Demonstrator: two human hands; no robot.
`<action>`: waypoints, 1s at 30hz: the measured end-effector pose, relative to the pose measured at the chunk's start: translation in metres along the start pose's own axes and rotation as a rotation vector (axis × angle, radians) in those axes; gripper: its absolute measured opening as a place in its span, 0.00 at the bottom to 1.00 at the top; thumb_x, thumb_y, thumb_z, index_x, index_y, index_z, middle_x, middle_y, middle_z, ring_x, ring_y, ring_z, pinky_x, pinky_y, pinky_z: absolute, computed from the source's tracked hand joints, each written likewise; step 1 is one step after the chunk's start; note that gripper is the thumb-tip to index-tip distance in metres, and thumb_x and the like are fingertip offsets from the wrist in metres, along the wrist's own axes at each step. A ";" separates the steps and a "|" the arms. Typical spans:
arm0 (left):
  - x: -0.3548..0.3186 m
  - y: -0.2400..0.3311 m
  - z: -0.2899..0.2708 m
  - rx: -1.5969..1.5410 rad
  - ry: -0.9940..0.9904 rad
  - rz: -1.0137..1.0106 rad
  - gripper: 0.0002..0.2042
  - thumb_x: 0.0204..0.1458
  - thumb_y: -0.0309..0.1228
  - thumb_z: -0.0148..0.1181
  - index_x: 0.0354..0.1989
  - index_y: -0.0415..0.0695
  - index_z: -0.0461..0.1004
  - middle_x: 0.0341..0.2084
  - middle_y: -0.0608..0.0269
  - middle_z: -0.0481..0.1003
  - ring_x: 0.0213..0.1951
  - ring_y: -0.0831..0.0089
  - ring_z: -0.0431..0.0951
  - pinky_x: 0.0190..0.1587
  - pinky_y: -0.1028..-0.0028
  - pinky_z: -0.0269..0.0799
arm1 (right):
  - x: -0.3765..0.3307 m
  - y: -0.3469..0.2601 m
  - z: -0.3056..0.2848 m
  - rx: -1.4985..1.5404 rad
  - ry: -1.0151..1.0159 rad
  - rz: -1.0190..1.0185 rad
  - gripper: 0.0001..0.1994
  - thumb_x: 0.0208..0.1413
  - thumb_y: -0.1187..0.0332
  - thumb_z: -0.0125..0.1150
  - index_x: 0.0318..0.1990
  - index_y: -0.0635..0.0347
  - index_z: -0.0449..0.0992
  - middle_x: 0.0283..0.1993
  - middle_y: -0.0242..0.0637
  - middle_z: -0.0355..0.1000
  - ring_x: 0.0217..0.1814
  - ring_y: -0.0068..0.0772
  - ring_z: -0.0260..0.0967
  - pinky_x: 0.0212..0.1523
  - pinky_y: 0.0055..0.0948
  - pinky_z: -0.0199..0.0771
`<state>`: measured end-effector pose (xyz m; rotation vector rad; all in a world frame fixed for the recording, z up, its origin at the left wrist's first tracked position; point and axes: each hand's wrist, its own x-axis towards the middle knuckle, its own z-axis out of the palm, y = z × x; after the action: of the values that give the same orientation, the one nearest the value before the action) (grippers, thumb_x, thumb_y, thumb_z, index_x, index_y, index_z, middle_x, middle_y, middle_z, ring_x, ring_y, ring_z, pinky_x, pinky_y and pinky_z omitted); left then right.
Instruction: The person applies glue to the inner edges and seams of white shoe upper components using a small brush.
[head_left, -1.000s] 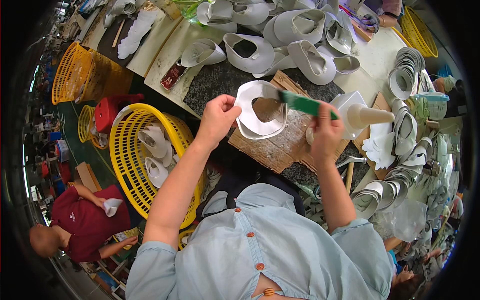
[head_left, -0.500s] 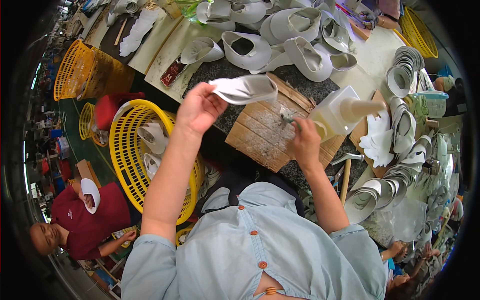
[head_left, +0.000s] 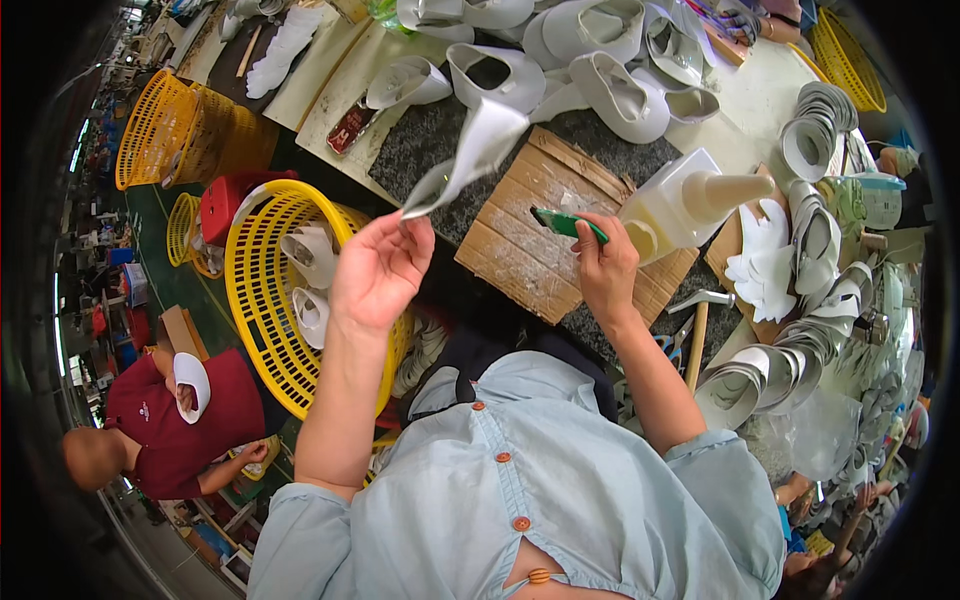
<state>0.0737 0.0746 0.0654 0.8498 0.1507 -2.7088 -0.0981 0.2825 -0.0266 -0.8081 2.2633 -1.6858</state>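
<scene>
My left hand (head_left: 382, 272) is closed in a pinch on one end of a white shoe upper (head_left: 482, 145), which hangs tilted in the air above the table's near edge. My right hand (head_left: 607, 262) grips a small green tool (head_left: 567, 224) with a dark edge; whether it is a brush or a scraper I cannot tell. Below the tool lies a piece of corrugated cardboard (head_left: 520, 262), smeared with whitish residue. Just right of that hand, a translucent squeeze bottle (head_left: 662, 205) with a beige nozzle and yellowish liquid lies tilted on the cardboard.
More white shoe uppers (head_left: 622, 98) pile up at the far side. Rows of stacked uppers (head_left: 735, 392) line the right. A hammer (head_left: 698, 340) lies near scissors (head_left: 677, 342). Yellow baskets (head_left: 250, 318) stand at left, by a person in a dark red shirt (head_left: 190, 430).
My left hand has moved down slightly, and the shoe upper has swung from level to tilted upright. My right hand has lifted the green tool off the cardboard. The person at left has turned.
</scene>
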 end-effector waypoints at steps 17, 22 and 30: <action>0.030 -0.026 -0.069 0.033 0.425 0.182 0.03 0.52 0.16 0.52 0.34 0.28 0.68 0.33 0.49 0.73 0.37 0.62 0.77 0.47 0.65 0.79 | -0.012 0.027 0.035 0.085 -0.171 -0.290 0.06 0.54 0.76 0.57 0.40 0.61 0.74 0.34 0.43 0.69 0.33 0.47 0.70 0.33 0.37 0.70; 0.031 -0.032 -0.072 0.087 0.447 0.224 0.03 0.52 0.16 0.52 0.33 0.29 0.68 0.33 0.49 0.73 0.38 0.62 0.77 0.48 0.65 0.79 | -0.024 0.031 0.043 0.003 -0.395 -0.174 0.09 0.54 0.77 0.56 0.42 0.58 0.75 0.35 0.43 0.69 0.36 0.47 0.70 0.35 0.36 0.70; 0.023 -0.036 -0.075 0.161 0.462 0.243 0.04 0.52 0.17 0.53 0.35 0.28 0.69 0.33 0.51 0.73 0.36 0.64 0.77 0.45 0.67 0.80 | -0.019 0.034 0.024 -0.032 -0.320 -0.145 0.07 0.52 0.77 0.57 0.39 0.59 0.74 0.30 0.44 0.66 0.34 0.51 0.67 0.32 0.39 0.68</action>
<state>0.0851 0.1168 -0.0085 1.4307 -0.0723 -2.2839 -0.0815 0.2793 -0.0693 -1.1809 2.0591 -1.4544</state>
